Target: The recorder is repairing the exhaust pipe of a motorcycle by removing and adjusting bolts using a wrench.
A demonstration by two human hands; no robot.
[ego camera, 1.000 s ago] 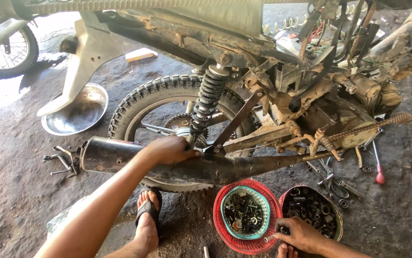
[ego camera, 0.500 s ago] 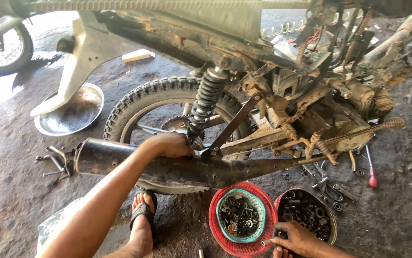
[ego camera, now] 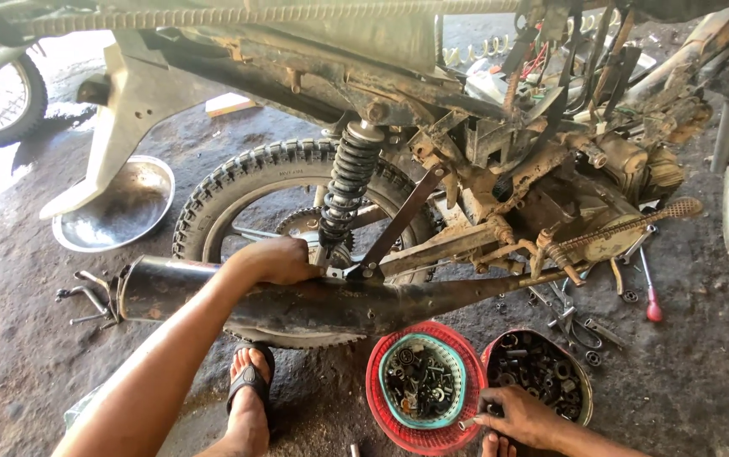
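A stripped motorcycle stands in front of me, its rear wheel (ego camera: 237, 190) and shock absorber (ego camera: 349, 182) in the middle. My left hand (ego camera: 275, 261) rests closed on top of the long dark exhaust pipe (ego camera: 313, 306), right by the lower shock mount. My right hand (ego camera: 521, 416) is low at the bottom edge, next to a red basket (ego camera: 453, 351) that holds a teal bowl of small metal parts. Its fingers pinch a small bolt-like piece beside a dark bowl of nuts and washers (ego camera: 540, 372).
A round metal basin (ego camera: 115, 207) lies at the left under the tail fairing. Spanners (ego camera: 85, 296) lie left of the exhaust; more tools and a red-handled screwdriver (ego camera: 648, 292) lie right. My sandalled foot (ego camera: 250, 398) is below the exhaust. Other wheels stand at both edges.
The view has shifted slightly. My left hand stays on the exhaust near the shock mount. My right hand stays at the parts bowls, now a little lower in view.
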